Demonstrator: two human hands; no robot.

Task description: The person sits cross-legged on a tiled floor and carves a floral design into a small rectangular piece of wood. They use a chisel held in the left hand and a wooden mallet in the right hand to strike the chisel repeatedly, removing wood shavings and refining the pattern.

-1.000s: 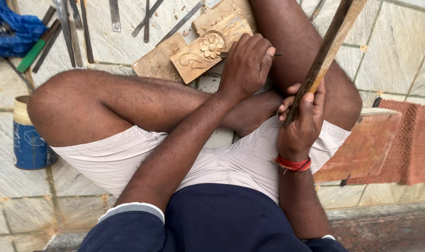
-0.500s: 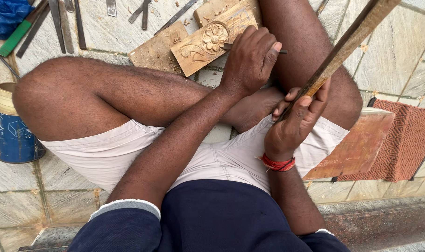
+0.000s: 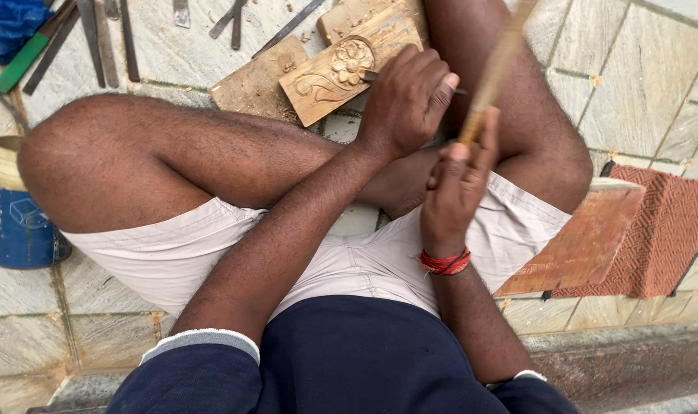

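Observation:
I sit cross-legged on a tiled floor. My left hand (image 3: 406, 96) grips a thin metal chisel (image 3: 370, 76), whose tip rests on a carved wooden block (image 3: 341, 73) with a flower and scroll relief. My right hand (image 3: 460, 180), with a red thread at the wrist, grips a long wooden stick (image 3: 493, 73) that is blurred with motion and raised just right of my left hand. A plain wooden piece (image 3: 257, 77) lies beside the carved block, and another block (image 3: 357, 14) lies behind it.
Several metal chisels (image 3: 107, 38) and a green-handled tool (image 3: 23, 57) lie on the tiles at top left, next to a blue cloth (image 3: 8, 23). A blue tin (image 3: 15, 218) stands by my left knee. At right a wooden board (image 3: 587, 241) lies on a red mat (image 3: 663, 230).
My right hand has swung the stick from far right in toward my left hand and the chisel. The left hand has stayed on the carved block. The view has shifted slightly.

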